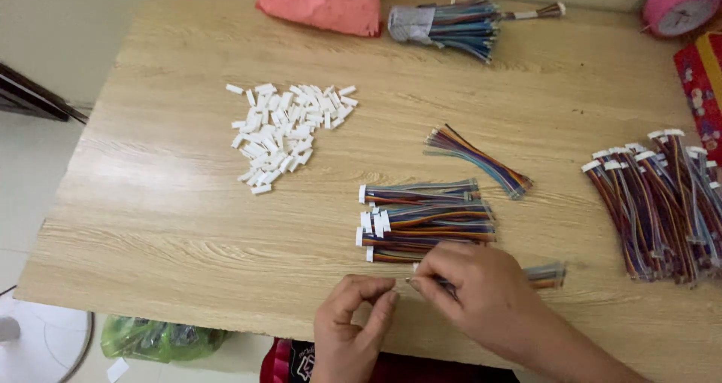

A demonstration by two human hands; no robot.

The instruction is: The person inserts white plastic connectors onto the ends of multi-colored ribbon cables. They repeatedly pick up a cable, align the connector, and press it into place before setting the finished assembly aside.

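Head view: our right hand (481,289) pinches a multicoloured wire harness (545,275) flat on the bench (165,202), fingers clamped on its near end. Our left hand (353,323) has thumb and forefinger closed together; whether they grip anything we cannot tell. Just beyond lie finished harnesses (425,221); farther left, a heap of white connector housings (289,131).
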